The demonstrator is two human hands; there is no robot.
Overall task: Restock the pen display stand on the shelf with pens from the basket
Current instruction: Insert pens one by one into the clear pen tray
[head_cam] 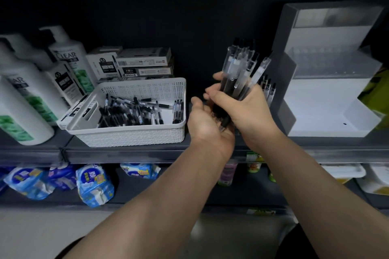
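Dark shop shelving held our work as we squared up a bundle of pens (pixel 240 75) between the basket (pixel 134 130) and the display stand (pixel 328 82).

We judged the step to be gathering and aligning: our right hand (pixel 246 109) was clenched around the bundle, caps up and fanned a little, just left of the stand, while our left hand (pixel 205 124) lay open and cupped beneath the tips, gripping nothing. The pens were clear-barrelled with black ink and black clips. More lay jumbled in the white basket, well left of the stand. A few pens (pixel 268 88) stood close against the stand's left side; whether they sat in it, we could not tell. The stand's white tiers looked bare. Next, we reckoned, the bundle needed carrying right and lowering, tips down, into a tier.
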